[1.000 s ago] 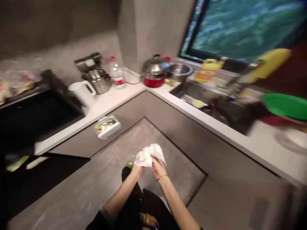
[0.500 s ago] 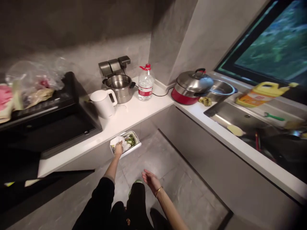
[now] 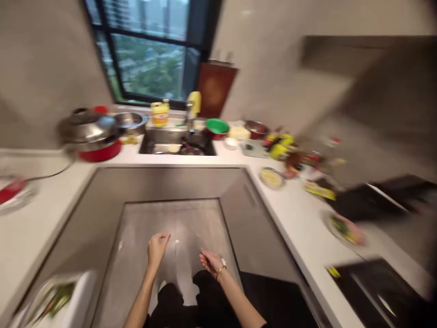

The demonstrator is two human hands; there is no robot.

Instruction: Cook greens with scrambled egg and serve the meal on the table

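Both hands hung empty over the grey floor [image 3: 177, 228]: left hand [image 3: 156, 248] loosely curled, right hand [image 3: 211, 263] open-fingered. The white waste bin [image 3: 64, 298] sat at eight o'clock.

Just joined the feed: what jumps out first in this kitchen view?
The red pot with a steel lid on the far left counter and the bright green bowl right of the sink under the window stand out most. Low in the middle, the left hand and right hand hang empty and open over the grey floor.
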